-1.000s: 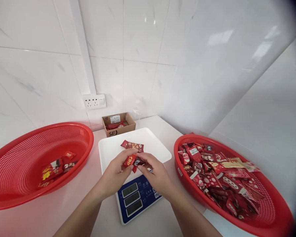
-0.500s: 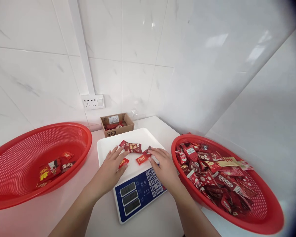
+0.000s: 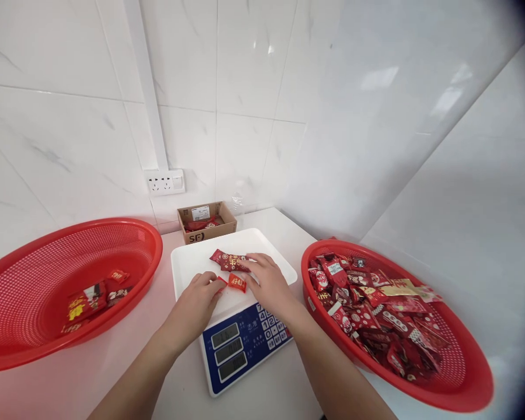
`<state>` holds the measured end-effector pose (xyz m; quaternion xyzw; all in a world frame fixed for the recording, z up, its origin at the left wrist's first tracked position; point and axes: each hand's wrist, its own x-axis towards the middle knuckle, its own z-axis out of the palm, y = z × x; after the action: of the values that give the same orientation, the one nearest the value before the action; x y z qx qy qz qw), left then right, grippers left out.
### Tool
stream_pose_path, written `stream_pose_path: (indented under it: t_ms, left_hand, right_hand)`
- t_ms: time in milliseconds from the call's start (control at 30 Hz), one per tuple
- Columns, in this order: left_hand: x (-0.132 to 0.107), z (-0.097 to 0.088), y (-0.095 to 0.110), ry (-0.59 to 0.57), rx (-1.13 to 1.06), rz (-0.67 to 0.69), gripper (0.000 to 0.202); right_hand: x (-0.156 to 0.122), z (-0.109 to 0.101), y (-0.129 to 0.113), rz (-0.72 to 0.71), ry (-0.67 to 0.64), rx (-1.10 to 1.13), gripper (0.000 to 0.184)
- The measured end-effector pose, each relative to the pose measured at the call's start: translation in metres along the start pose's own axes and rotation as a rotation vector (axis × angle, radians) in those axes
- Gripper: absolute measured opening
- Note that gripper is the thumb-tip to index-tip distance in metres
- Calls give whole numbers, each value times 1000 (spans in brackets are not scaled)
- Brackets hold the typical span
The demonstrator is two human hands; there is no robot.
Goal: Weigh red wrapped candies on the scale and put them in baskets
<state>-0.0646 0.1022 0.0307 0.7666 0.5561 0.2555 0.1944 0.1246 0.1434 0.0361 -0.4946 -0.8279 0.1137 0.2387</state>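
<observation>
A dark red snack packet (image 3: 231,261) lies on the white pan (image 3: 186,267) of a weighing scale. My right hand (image 3: 269,286) reaches over it, fingers apart and covering its right end. Close to my right thumb, a small bright red candy packet (image 3: 237,283) rests in front of the larger one. My left hand (image 3: 196,300) is closed at the pan's left side, fingertips pinching another small red packet (image 3: 222,280) that is mostly hidden. The scale's blue panel (image 3: 256,350), with displays and keys, faces me.
At left stands a red perforated basket (image 3: 39,262) with several packets at its bottom. To the right, another red basket (image 3: 468,379) holds a heap of red packets. Behind the scale are a small cardboard box (image 3: 207,233) with red packets and a wall socket (image 3: 164,182).
My right hand has moved left across the pan, bringing a small red packet toward the left one. My left fingers have curled from spread to closed.
</observation>
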Motion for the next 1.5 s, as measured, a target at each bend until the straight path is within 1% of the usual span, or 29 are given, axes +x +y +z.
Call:
stream_pose_path:
  t_ms: [100, 167, 233, 333, 433, 500, 700, 767, 833, 933, 1000, 1100, 1167, 1200, 1267, 1300, 1367, 1433, 1500]
  left_hand:
    - [0, 1, 0, 4, 26, -3, 33]
    - [-1, 0, 0, -1, 39, 1, 32]
    - [-2, -2, 0, -8, 52, 4, 31]
    - [-2, -3, 0, -15, 71, 0, 34]
    - [-1, -3, -1, -8, 85, -11, 36]
    - [1, -2, 0, 2, 90, -15, 35]
    - [1, 1, -2, 26, 109, 7, 34]
    - [0, 2, -6, 44, 118, 11, 36]
    - [-1, 1, -11, 64, 120, 15, 38]
    - [-1, 0, -16, 96, 106, 29, 43]
    - [0, 0, -18, 121, 109, 37, 44]
    - [1, 3, -18, 109, 112, 27, 46]
    - [1, 5, -16, 82, 102, 23, 47]
    - [1, 5, -16, 72, 99, 23, 48]
    - [1, 7, -15, 60, 97, 24, 48]
    - [1, 8, -15, 52, 96, 26, 48]
    - [1, 9, -15, 35, 96, 26, 49]
    - [1, 9, -16, 20, 96, 21, 49]
    - [1, 9, -17, 16, 94, 21, 49]
  right_hand:
    - [19, 5, -1, -32, -100, -35, 35]
    - [27, 8, -1, -26, -143, -58, 37]
    - [32, 9, 1, 11, -145, -86, 39]
    - [32, 6, 7, 97, -117, -124, 42]
    - [24, 1, 14, 176, -96, -132, 44]
    - [16, -1, 16, 205, -100, -103, 46]
    - [-11, -3, 10, 120, -165, 64, 49]
    - [-23, -9, 10, 119, -141, 99, 49]
    - [-39, -20, 14, 119, -79, 135, 48]
    - [-66, -46, 26, 126, 36, 138, 45]
    - [-82, -66, 38, 188, 61, 73, 44]
    - [-104, -91, 64, 424, -9, -87, 47]
    - [-117, -102, 85, 563, -74, -153, 53]
    - [-123, -105, 96, 604, -117, -166, 58]
    - [-133, -107, 114, 642, -212, -176, 68]
    - [-137, -107, 121, 651, -248, -184, 70]
    - [-142, -107, 129, 656, -283, -204, 63]
    - [-143, -108, 133, 644, -290, -208, 55]
    - [-144, -112, 135, 619, -291, -185, 52]
